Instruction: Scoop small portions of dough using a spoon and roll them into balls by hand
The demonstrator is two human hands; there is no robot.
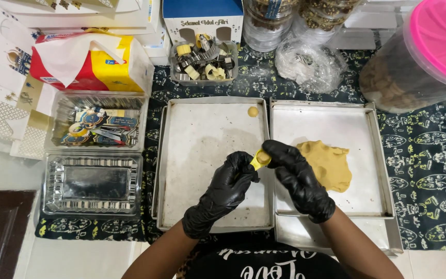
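Both hands (260, 173) pinch a yellow cutter (260, 158) above floured trays (207, 155).

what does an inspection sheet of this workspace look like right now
surface: dark patterned cloth under two metal trays.
job's things: left tray bears one dough ball; right tray bears a dough slab; yellow cutter.
clutter: cutter tub, tissue pack, two plastic boxes, pink-lidded jar.
grippers: left hand and right hand, black-gloved, both pinch the cutter.
cables: nothing seen.
surroundings: cardboard boxes behind.
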